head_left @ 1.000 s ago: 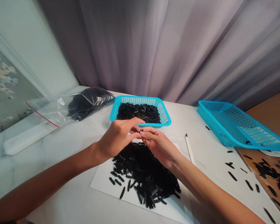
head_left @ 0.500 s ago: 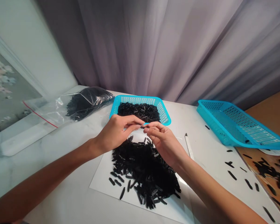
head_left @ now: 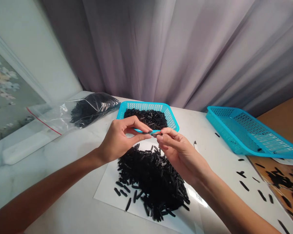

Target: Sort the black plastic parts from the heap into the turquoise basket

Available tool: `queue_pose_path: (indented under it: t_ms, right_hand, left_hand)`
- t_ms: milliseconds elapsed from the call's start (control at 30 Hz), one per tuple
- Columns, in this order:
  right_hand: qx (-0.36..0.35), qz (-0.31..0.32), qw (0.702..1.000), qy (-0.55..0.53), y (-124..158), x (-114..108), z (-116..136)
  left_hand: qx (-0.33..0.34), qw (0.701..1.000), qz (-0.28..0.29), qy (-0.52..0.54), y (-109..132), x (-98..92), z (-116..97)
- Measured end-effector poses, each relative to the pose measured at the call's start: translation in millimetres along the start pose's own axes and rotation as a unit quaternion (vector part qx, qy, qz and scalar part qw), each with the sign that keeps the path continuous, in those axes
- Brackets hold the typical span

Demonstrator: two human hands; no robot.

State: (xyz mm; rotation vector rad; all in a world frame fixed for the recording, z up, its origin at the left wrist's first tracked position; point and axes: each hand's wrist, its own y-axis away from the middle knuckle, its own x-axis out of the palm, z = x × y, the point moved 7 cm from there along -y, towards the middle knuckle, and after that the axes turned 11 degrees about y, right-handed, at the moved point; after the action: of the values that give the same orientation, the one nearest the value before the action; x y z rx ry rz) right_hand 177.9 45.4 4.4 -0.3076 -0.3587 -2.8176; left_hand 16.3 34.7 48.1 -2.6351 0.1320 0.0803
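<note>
My left hand (head_left: 119, 138) and my right hand (head_left: 179, 157) meet above the white sheet, just in front of the near rim of the small blue basket. Thumb and fingertips of each pinch a small black plastic piece (head_left: 151, 133), which lies roughly level between them. Its exact shape is hidden by my fingers. Below my hands, a heap of similar black pieces (head_left: 148, 178) lies on the white sheet (head_left: 106, 191). The small blue basket (head_left: 146, 106) holds more of them.
A clear zip bag (head_left: 92, 110) of black pieces lies back left, beside a white oblong object (head_left: 24, 149). A larger blue basket (head_left: 234, 130) stands tilted at right. Loose black pieces lie on the white table (head_left: 63, 195) and a brown board (head_left: 280, 182). Curtains hang behind.
My hands have risen slightly and moved toward the small basket's rim. My right hand now covers most of the white strip beside the sheet. Both still hold the small black piece.
</note>
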Motion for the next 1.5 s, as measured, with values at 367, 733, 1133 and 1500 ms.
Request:
queue_pose_path:
  t_ms: [367, 733, 1133, 1500]
  right_hand:
    - [-0.128, -0.021, 0.987, 0.093, 6.7, -6.0, 22.9]
    - [-0.124, -0.018, 0.986, 0.113, 9.2, -4.9, 23.9]
    - [-0.183, -0.042, 0.971, 0.147, 19.1, -2.0, 26.4]
    - [-0.204, -0.007, 0.959, 0.198, 14.1, -9.4, 36.6]
  left_hand:
    - [0.125, 0.99, 0.002, -0.059, 5.3, -2.6, -26.3]
    - [0.178, 0.975, 0.011, -0.131, 8.9, 0.7, -38.8]
    - [0.22, 0.96, 0.026, -0.169, 16.6, 13.8, -48.0]
    - [0.354, 0.904, 0.037, -0.235, 20.3, 15.4, -70.1]
